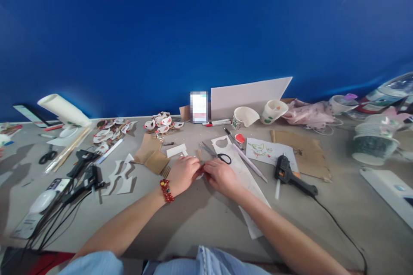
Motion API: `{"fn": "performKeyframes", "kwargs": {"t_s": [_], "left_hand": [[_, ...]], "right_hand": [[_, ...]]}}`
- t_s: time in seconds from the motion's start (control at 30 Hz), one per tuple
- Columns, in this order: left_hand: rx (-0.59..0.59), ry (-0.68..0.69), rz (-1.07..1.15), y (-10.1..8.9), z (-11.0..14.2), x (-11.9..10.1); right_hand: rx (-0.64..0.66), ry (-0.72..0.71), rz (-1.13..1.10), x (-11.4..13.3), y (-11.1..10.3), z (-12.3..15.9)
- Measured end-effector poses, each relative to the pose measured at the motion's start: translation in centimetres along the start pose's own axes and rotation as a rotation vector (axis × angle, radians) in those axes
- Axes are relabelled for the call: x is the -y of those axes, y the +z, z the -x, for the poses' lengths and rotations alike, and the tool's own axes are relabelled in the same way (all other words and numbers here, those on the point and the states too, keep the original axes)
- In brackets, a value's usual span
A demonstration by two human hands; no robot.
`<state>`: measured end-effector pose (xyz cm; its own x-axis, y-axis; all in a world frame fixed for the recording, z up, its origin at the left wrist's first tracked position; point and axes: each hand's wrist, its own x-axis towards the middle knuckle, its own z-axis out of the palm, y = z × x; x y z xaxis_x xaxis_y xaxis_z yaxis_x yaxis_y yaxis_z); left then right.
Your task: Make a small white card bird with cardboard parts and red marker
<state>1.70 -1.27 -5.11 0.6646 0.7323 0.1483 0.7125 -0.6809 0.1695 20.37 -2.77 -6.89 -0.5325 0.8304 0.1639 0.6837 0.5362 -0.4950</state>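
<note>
Both hands meet over the middle of the table, fingers curled in and close together. My left hand (184,175), with a red bead bracelet (167,190) at the wrist, is closed beside a small white paper strip (176,150). My right hand (222,176) is closed too, just below the black-handled scissors (223,159). A bit of something pale shows between the fingertips, too small to name. Under my right forearm lies a long white paper sheet (248,189). Brown cardboard pieces (151,154) are left of my left hand.
A black glue gun (295,176) with its cord lies at right; further glue guns (87,178) and cables are at left. Cut paper cups (244,118), a drawing (263,149), paper birds (163,123) and a lit screen (199,107) stand or lie toward the blue wall.
</note>
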Motion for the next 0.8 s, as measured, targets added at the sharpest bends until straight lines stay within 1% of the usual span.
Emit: {"fn": "performKeyframes", "kwargs": {"t_s": [0.1, 0.23, 0.4, 0.47, 0.6, 0.7, 0.8], "left_hand": [[-0.016, -0.006, 0.024, 0.0, 0.0, 0.1], [-0.007, 0.018, 0.082, 0.2, 0.4, 0.5], [-0.066, 0.031, 0.170, 0.1, 2.1, 0.8], [-0.067, 0.050, 0.192, 0.1, 2.8, 0.8], [-0.055, 0.068, 0.165, 0.6, 3.5, 0.9], [-0.051, 0.049, 0.143, 1.1, 3.5, 0.9], [-0.044, 0.053, 0.120, 1.1, 3.4, 0.7]], "right_hand": [[0.000, -0.004, 0.000, 0.1, -0.1, 0.0], [-0.007, -0.004, -0.004, 0.2, -0.2, 0.0], [-0.013, -0.015, -0.015, 0.0, -0.1, 0.1], [-0.024, -0.031, -0.024, -0.1, 0.0, 0.1], [-0.048, -0.039, -0.048, -0.2, 0.1, 0.1], [-0.068, -0.044, -0.068, -0.1, 0.0, 0.2], [-0.061, -0.050, -0.073, -0.1, -0.1, 0.1]]}}
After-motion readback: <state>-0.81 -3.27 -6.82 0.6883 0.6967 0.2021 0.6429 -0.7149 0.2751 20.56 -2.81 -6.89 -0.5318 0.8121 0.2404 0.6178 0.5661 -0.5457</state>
